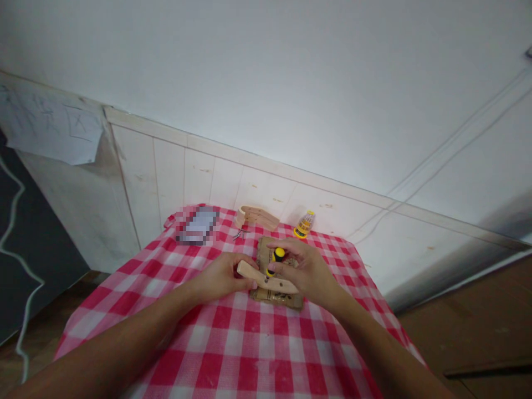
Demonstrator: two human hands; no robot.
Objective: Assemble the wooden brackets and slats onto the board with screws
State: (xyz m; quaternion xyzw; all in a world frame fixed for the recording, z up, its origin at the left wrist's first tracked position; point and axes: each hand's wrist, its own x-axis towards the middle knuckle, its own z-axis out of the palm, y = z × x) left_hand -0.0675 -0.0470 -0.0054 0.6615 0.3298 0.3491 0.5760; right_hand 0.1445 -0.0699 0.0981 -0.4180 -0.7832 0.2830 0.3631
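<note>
My left hand [230,277] grips one end of a pale curved wooden piece [286,285], thumb in front and fingers behind. Dark holes show along the wood. In my right hand [303,269] is a yellow and black screwdriver [278,255], held upright in the fingers. Its tip points down at a hole in the wood; whether it sits inside a screw head is too small to tell. Beneath the wooden piece lies a flat brown cardboard package [276,299] with dark print, partly covered by my hands.
A red and white checked cloth [249,354] covers the table. Toward the wall stand another curved wooden part [258,216], a yellow-capped clear container [305,224], small metal pieces [240,235] and a blurred phone-like object [199,226]. A white cable [19,194] hangs at left.
</note>
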